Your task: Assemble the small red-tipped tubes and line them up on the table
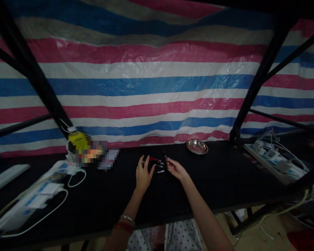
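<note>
My left hand (143, 176) is over the black table with its fingers curved and apart, right beside a few slim pens that lie side by side. One is a red pen (154, 159) with a silver end; the pens near it, such as the dark pen (159, 166), also have shiny ends. Whether my left fingertips touch them I cannot tell. Closed in a pinch, my right hand (176, 169) grips a dark pen (164, 153) that points up and away from me. A round metal dish (197, 147) stands beyond my right hand.
Power strips with plugs and cables lie left (38, 197) and right (276, 160). A yellow bottle (78, 141) stands at the back left beside blurred items. Black metal posts (256, 83) rise at both sides, before a striped plastic sheet (151, 85).
</note>
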Demonstrator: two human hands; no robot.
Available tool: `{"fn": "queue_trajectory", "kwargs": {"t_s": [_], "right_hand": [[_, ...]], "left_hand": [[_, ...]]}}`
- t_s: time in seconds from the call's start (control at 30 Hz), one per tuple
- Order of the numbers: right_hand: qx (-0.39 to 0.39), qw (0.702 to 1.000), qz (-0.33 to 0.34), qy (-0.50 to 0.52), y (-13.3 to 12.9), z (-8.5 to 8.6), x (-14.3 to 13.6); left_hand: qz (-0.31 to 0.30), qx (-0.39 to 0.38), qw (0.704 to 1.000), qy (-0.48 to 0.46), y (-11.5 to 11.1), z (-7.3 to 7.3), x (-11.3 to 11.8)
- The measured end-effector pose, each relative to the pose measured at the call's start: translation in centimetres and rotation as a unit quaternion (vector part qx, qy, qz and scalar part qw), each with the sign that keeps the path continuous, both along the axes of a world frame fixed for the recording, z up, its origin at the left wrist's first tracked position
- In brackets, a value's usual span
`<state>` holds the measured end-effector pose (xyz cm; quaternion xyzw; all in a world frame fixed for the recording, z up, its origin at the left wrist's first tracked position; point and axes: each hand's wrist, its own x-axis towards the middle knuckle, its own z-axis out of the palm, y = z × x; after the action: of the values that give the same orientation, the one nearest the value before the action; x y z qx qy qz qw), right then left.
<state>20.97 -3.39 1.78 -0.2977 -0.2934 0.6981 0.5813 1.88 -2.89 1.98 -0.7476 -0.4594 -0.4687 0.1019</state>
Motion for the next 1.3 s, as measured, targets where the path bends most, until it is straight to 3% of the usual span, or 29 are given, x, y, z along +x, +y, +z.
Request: {"fn": "queue_trajectory", "kwargs": {"t_s": [0.3,0.47,0.53,0.67,0.77,0.87,1.07,1.3], "right_hand": [[-0.024,0.993,0.097,-0.055,-0.8,0.1,-0.8],[-0.025,0.993,0.100,-0.060,-0.4,0.0,-0.8],[-0.017,0.996,0.055,-0.068,0.0,-0.3,-0.6],[0.009,0.981,-0.145,-0.130,0.8,-1.3,0.0],[0.028,0.946,-0.252,-0.201,1.3,-1.9,0.6],[0.060,0.893,-0.335,-0.294,1.4,-2.2,1.0],[0.083,0.844,-0.328,-0.416,1.1,-2.6,0.8],[0.103,0.819,-0.287,-0.486,1.0,-3.0,0.6]], "left_hand": [[-0.032,0.013,0.991,0.132,-0.1,-0.1,0.1],[-0.034,-0.053,0.983,0.172,0.3,-0.2,0.0],[-0.013,-0.082,0.985,0.154,0.3,-0.1,0.1],[0.022,-0.120,0.989,0.089,0.2,0.3,0.3],[0.008,-0.145,0.984,0.100,0.4,0.3,0.5],[-0.002,-0.172,0.977,0.130,0.7,0.0,0.6],[-0.021,-0.195,0.966,0.167,0.9,-0.4,0.6],[-0.013,-0.170,0.969,0.178,0.8,-0.9,0.6]]}}
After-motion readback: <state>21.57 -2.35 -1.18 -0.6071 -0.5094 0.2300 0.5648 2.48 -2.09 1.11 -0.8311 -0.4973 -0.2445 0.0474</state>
